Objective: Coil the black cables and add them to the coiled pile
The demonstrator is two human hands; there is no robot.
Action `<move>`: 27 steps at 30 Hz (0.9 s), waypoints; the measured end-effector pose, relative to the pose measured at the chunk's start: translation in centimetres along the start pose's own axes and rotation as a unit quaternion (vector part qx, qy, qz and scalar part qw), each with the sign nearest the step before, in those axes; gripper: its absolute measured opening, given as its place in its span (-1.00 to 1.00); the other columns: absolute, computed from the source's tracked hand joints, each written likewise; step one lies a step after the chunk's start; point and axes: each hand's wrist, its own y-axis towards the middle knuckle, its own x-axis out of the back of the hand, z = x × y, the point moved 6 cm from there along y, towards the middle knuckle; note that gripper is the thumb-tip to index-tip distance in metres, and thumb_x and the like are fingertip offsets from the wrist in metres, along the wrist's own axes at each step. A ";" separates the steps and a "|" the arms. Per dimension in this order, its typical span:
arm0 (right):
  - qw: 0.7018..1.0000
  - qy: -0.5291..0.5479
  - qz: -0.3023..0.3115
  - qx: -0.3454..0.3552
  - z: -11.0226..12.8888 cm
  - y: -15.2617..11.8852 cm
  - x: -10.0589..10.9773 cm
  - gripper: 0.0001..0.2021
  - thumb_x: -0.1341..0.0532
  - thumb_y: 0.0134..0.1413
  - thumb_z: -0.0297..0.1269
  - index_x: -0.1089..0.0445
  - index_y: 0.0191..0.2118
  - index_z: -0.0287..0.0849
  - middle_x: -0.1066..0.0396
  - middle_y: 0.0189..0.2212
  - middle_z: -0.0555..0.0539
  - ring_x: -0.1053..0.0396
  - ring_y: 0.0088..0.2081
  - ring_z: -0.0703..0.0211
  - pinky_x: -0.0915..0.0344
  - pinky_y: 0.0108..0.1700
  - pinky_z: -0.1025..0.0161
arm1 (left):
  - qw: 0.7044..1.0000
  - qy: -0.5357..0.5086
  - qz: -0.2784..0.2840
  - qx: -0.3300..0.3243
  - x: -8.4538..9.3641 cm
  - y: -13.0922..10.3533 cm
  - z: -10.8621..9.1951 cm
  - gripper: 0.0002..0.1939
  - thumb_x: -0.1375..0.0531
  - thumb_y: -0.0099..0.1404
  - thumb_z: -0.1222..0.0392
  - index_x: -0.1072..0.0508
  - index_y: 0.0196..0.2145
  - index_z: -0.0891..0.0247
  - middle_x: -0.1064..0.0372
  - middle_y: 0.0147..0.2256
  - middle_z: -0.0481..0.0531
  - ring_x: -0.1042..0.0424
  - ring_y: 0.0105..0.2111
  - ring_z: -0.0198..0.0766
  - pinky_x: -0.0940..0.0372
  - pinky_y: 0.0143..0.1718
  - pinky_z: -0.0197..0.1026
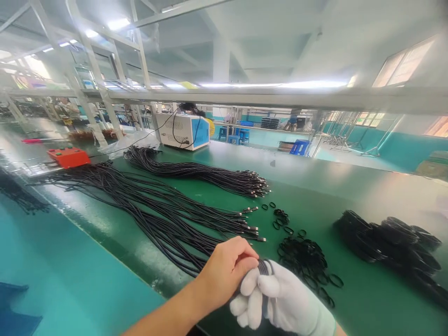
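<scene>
From my station I see the green worktop (308,186) carrying everything in reach. The front cable bundle (157,219) fans lengthwise, its connector ends (254,228) towards my hands, I'd judge so single cables pull free easily. The rear cable bundle (196,171) lies beyond it, pointing the same way, probably to keep the two lots from tangling. The white-and-blue machine (182,133) stands at the back edge, perhaps to leave the front open. The finished-looking coils (399,238) are piled at the far right, well apart from the straight cables. The black bands (304,256) sit between, near my gloved right hand (290,298), which makes them quick to reach. The red box (75,157) is at the left.

The held cable (262,267) is between my two hands, low over the worktop's near side. My right is closed around its loops; my bare left hand (224,266) pinches at them with thumb and fingers, likely to keep them from springing apart.

I count one machine, one red box, two bundles on the green surface, and at least five coils. Cables are too many to count; of the bands, at least six lie separately, the rest heaped.
</scene>
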 end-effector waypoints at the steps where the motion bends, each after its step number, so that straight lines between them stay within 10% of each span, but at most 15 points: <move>1: 1.000 -0.007 -0.001 -0.006 0.0 0.0 0.1 -0.70 -0.16 0.09 -0.20 -0.44 -0.26 -0.41 -0.51 -0.50 -0.21 -0.46 -0.22 -0.10 -0.33 -0.16 0.03 | 1.000 -0.006 -0.003 0.002 0.0 -0.1 0.0 -0.86 -0.06 0.26 0.28 -0.43 -0.34 0.25 -0.35 -0.36 -0.06 -0.32 -0.34 -0.35 -0.21 -0.30 -0.33; 8: 0.992 -0.126 -0.007 -0.020 1.1 -0.7 0.1 -0.71 -0.19 0.01 -0.25 -0.49 -0.32 -0.45 -0.48 -0.46 -0.25 -0.45 -0.34 -0.01 -0.32 -0.16 0.01 | 0.995 -0.038 0.091 0.000 -0.6 -0.2 -0.1 -0.81 -0.09 0.13 0.41 -0.32 -0.29 0.23 -0.27 -0.39 -0.11 -0.24 -0.44 -0.40 -0.20 -0.43 -0.36; 21: 0.914 -0.366 0.000 -0.178 3.3 -2.7 -1.5 -0.69 -0.12 0.18 -0.19 -0.27 -0.02 -0.24 -0.30 -0.08 -0.14 -0.34 -0.14 0.10 -0.34 -0.13 0.06 | 0.983 0.065 -0.048 -0.164 -2.3 -2.4 -0.5 -0.70 -0.03 0.06 0.55 -0.28 -0.30 0.22 -0.30 -0.33 -0.01 -0.33 -0.38 -0.33 -0.25 -0.36 -0.32; 27: 0.884 -0.419 0.004 -0.205 3.1 -3.4 -2.4 -0.69 -0.13 0.18 -0.20 -0.26 -0.01 -0.23 -0.29 -0.06 -0.14 -0.33 -0.12 0.08 -0.33 -0.11 0.05 | 0.918 0.065 -0.163 -0.355 -0.8 -4.4 -2.4 -0.69 -0.02 0.13 0.54 -0.31 -0.22 0.23 -0.36 -0.40 0.05 -0.38 -0.42 -0.32 -0.27 -0.42 -0.34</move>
